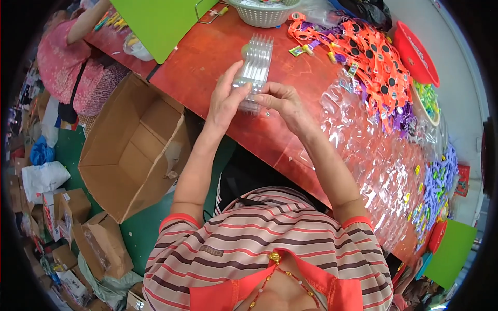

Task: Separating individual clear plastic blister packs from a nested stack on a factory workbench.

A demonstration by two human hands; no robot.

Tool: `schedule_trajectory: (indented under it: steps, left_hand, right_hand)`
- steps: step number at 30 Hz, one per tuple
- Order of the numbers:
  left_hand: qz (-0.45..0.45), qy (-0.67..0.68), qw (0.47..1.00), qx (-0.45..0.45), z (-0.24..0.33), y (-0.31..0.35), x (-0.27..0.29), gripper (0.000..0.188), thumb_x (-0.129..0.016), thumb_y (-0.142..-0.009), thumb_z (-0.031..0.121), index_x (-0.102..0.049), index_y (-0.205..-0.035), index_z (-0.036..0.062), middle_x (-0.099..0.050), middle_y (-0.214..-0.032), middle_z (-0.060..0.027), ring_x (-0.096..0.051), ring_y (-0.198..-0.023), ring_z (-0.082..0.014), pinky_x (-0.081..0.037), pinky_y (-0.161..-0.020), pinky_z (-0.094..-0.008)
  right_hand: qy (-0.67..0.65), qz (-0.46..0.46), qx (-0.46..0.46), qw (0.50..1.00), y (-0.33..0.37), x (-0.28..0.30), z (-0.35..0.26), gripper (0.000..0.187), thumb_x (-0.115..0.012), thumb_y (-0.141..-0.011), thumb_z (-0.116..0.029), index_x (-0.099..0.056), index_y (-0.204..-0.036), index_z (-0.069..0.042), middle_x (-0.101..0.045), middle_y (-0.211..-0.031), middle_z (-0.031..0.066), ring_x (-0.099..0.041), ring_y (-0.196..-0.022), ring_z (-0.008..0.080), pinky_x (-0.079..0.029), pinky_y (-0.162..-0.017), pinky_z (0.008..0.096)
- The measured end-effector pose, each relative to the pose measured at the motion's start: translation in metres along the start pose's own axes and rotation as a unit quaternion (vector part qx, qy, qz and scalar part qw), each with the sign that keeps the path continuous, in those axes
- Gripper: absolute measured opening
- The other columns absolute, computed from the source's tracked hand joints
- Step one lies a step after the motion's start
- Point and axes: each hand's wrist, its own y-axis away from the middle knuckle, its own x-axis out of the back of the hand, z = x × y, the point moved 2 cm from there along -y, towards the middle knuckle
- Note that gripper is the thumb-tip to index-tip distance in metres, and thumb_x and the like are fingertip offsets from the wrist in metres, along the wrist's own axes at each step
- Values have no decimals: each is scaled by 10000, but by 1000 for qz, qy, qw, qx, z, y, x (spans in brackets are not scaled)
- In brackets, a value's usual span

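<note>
A stack of clear plastic blister shells [258,59] is held over the red table [202,67], its ribbed edges pointing away from me. My left hand [226,98] wraps round the stack's left side, with the thumb across its near part. On the right, my right hand [280,102] pinches the stack's near right edge between thumb and fingers. Loose clear blister shells [358,150] are spread over the table to the right of my right forearm. What lies inside the stacked shells, if anything, is too small to tell.
An open cardboard box [137,145] stands left of the table. Orange toy watch-like pieces [373,57] are heaped at the far right beside a red basin [415,52]. Purple pieces [441,181] lie further right. A grey basket [264,14] and green board [155,26] are at the back. A co-worker [72,67] sits far left.
</note>
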Motion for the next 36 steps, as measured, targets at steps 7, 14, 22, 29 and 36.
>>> schedule_trajectory:
  steps: [7, 14, 22, 29, 36]
  left_hand:
    - [1, 68, 997, 39, 4, 19, -5, 517, -597, -888, 253, -484, -1349, 49, -517, -1249, -132, -502, -1157, -199, -400, -976, -329]
    - [-28, 134, 989, 62, 18, 36, 0, 613, -618, -864, 233, -413, -1405, 30, -495, -1330, -127, -488, -1182, -175, -376, -1002, -317]
    - [46, 65, 995, 55, 20, 48, -7, 577, -617, -796, 175, -501, -1325, -25, -577, -1259, -122, -522, -1177, -199, -383, -1009, -313]
    - [245, 263, 932, 51, 16, 85, 66, 562, -562, -859, 187, -422, -1381, 34, -524, -1325, -104, -520, -1209, -236, -392, -1045, -392]
    - [251, 245, 936, 43, 14, 103, 41, 628, -579, -839, 161, -384, -1419, 22, -504, -1348, -110, -485, -1242, -223, -348, -1069, -363]
  right_hand:
    - [-117, 16, -14, 993, 10, 2, 8, 139, -669, -868, -191, -674, -877, -52, -629, -805, -7, -512, -735, 84, -399, -709, 247]
    - [-137, -11, -32, 990, 26, -2, 14, 121, -659, -859, -149, -691, -878, -34, -641, -776, 14, -521, -699, 95, -403, -689, 245]
    - [-92, 79, -27, 992, 37, 12, 6, 142, -587, -771, -101, -669, -828, 1, -636, -765, 43, -555, -673, 110, -441, -655, 247]
    - [-161, 313, 156, 923, 35, 172, -17, 89, -549, -822, -128, -585, -793, -52, -559, -728, 39, -540, -580, 165, -448, -558, 291]
    - [440, 262, 227, 828, -14, 98, -5, 179, -575, -897, -196, -574, -921, -19, -576, -883, 191, -580, -834, 372, -458, -745, 436]
